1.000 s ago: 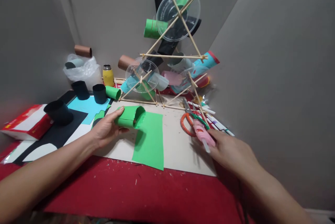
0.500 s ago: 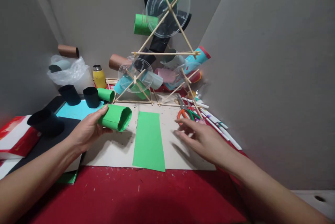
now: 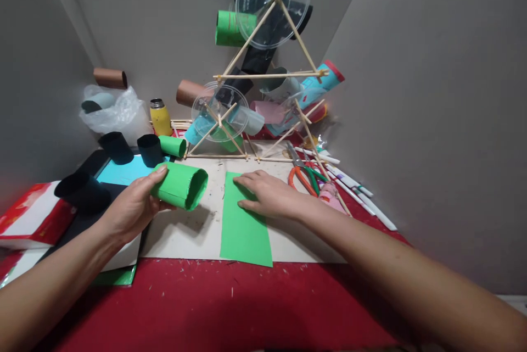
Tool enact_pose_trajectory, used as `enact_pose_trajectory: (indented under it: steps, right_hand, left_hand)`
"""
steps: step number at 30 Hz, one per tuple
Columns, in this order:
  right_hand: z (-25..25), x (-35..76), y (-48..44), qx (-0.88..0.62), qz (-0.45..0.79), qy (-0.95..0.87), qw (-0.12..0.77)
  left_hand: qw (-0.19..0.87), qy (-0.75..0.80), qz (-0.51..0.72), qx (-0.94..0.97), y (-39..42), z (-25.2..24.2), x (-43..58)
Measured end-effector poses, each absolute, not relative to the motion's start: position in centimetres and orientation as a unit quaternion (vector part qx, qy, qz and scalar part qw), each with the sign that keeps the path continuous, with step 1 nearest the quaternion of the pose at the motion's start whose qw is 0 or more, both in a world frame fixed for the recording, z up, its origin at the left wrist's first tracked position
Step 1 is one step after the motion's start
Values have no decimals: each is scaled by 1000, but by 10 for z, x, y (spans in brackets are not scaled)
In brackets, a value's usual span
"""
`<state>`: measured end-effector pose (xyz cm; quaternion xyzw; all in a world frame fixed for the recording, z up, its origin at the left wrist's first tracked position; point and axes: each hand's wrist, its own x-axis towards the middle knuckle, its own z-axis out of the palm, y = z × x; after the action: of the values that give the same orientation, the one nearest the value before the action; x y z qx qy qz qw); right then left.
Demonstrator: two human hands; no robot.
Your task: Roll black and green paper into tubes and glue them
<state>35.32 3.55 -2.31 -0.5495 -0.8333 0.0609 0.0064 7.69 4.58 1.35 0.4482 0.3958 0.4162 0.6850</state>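
Observation:
My left hand (image 3: 138, 201) holds a green paper-covered tube (image 3: 177, 184), its open end facing right, above the pale board (image 3: 181, 242). Flat on that board lies a green paper strip (image 3: 247, 239). Over the strip's upper part is my right hand (image 3: 263, 193), fingers apart and holding nothing; whether the fingertips touch the paper I cannot tell. Orange-handled scissors (image 3: 302, 179) and green-handled ones lie to the right of this hand.
Stick frames (image 3: 272, 74) with clear plastic discs and coloured tubes stand at the back. Black tubes (image 3: 82, 193), a red-and-white box (image 3: 31, 214) and a yellow bottle (image 3: 160, 118) are at left. White rolled sticks (image 3: 370, 201) lie at right on the red cloth (image 3: 197, 308).
My right hand has moved left, from near the scissors to over the green strip. My left hand still holds the green tube. The camera view has shifted slightly.

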Motion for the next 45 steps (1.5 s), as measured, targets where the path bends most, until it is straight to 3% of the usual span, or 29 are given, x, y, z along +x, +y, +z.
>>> enact_pose_trajectory:
  steps: [5, 9, 13, 18, 21, 25, 31, 35, 45]
  right_hand:
    - [-14, 344, 19, -509, 91, -856, 15]
    - [-10, 354, 1, -595, 61, -799, 57]
    - [-21, 360, -20, -634, 112, -763, 56]
    - [-32, 342, -50, -547, 217, -799, 125]
    - [-24, 335, -56, -485, 268, -824, 120]
    - [-11, 340, -32, -495, 163, -842, 141]
    - [-12, 329, 27, -407, 154, -900, -12]
    - [-20, 315, 37, -385, 127, -914, 4]
    - [-29, 318, -7, -522, 9, -852, 31]
  left_hand:
    - [680, 394, 416, 457, 47, 18, 79]
    - [693, 387, 402, 456, 48, 24, 80]
    - [693, 378, 407, 459, 51, 21, 80]
    - [695, 376, 397, 467, 54, 16, 78]
    - [687, 375, 398, 479, 53, 18, 74]
    - [673, 378, 411, 485, 50, 22, 67]
    - [668, 388, 420, 476, 43, 25, 63]
    - [662, 401, 414, 479, 38, 27, 57]
    - [672, 402, 418, 460, 44, 15, 43]
